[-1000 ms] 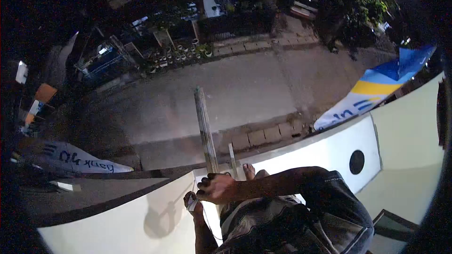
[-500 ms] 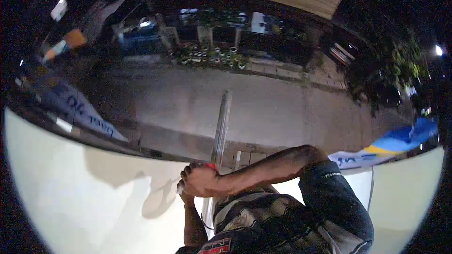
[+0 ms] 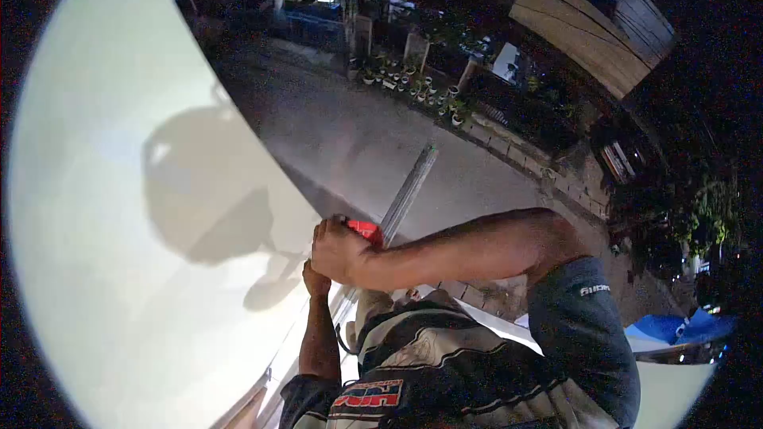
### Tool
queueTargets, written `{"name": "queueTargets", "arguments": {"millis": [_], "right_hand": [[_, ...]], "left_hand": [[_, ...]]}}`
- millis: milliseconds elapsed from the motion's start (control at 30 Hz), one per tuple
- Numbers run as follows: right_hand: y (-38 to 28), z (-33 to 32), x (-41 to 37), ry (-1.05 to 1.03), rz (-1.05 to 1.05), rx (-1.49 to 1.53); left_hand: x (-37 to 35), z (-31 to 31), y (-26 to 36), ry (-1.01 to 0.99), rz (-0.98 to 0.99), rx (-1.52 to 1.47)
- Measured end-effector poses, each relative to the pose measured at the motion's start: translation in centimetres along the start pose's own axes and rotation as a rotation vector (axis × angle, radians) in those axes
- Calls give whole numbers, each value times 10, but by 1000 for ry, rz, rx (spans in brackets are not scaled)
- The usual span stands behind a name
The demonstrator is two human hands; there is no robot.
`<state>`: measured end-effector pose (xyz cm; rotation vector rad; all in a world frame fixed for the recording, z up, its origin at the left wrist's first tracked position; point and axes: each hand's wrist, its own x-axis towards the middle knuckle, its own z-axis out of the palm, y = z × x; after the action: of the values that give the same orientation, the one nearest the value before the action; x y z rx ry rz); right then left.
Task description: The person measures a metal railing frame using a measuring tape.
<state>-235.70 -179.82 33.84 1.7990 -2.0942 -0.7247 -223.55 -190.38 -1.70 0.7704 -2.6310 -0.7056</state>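
A: Centre of frame?
B: Right hand (image 3: 338, 250), fingers curled tight about a long grey pole (image 3: 409, 187). Clamps a small red piece (image 3: 366, 229) against the pole at the top of the fist.

A: Course of the pole?
B: Rises from the fist toward the upper right, tilted, with its tip over the street (image 3: 350, 143) far below. Lower stretch hidden behind fist and forearm.

A: Just below the fist?
B: Left hand (image 3: 315, 278), touching the underside of the right hand, close against the edge of the pale wall (image 3: 119, 191). Mostly covered. Impossible to tell whether spread or closed, or whether holding anything.

A: Left half of frame?
B: Pale wall, brightly lit, bearing a dark shadow beside the two hands.

A: Upper centre?
B: Row of potted plants (image 3: 413, 91) along the far side of the street, well apart from the pole tip.

A: Bottom edge and lower right?
B: Striped shirt (image 3: 445, 373) at bottom centre. Blue sheet (image 3: 664, 326) at lower right, near the dark sleeve of the right arm.
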Motion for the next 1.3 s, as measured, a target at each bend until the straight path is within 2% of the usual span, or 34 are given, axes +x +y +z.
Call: {"name": "queueTargets", "arguments": {"millis": [33,67,100,133,167,200,233,300,333,367,500,567,600,667,700,767,900,1067,1200,1300], "right_hand": [[3,-7,1,-6,-100,139],[-6,-2,6,60,-57,-62],[-15,2,11,116,-3,-260],[-13,-4,16,31,-92,-162],[-5,-13,21,-79,-188,-17],[-2,-20,27,-135,-239,57],[0,-27,34,-164,-262,98],[2,-34,40,-80,-270,46],[3,-36,44,-39,-272,20],[-1,-38,45,-33,-301,19],[-7,-41,67,-68,-301,-24],[-10,-36,69,-68,-302,-40],[-7,-35,70,-59,-301,-50],[-20,-38,74,-79,-305,-67],[-29,-40,74,-79,-314,-73],[-41,-46,76,-142,-325,-94],[-44,-40,85,-118,-360,-101],[-57,-26,91,-120,-369,-169],[-65,-20,94,-131,-341,-196],[-74,-20,91,-113,-397,-263]], "left_hand": [[3,-7,14,108,-139,-190],[-3,18,-12,206,-33,-293],[0,14,-5,161,-248,-461],[-1,18,-11,133,-205,-433],[-2,19,-25,13,-89,-131],[-5,38,-40,80,-145,-184],[-1,35,-38,37,-155,-210],[5,13,-16,105,-175,-179],[7,-9,5,97,-274,-223],[12,-28,21,98,-366,-272],[16,-55,34,201,-422,-345],[17,-50,35,308,-349,-367],[21,-47,35,324,-373,-368],[17,-33,20,378,-210,-355],[11,-30,15,384,-217,-360],[9,-40,19,322,-252,-443],[16,-77,33,175,-268,-332],[25,-106,41,202,-91,-281],[31,-102,43,215,-83,-309],[25,-107,54,280,-186,-460]]}}
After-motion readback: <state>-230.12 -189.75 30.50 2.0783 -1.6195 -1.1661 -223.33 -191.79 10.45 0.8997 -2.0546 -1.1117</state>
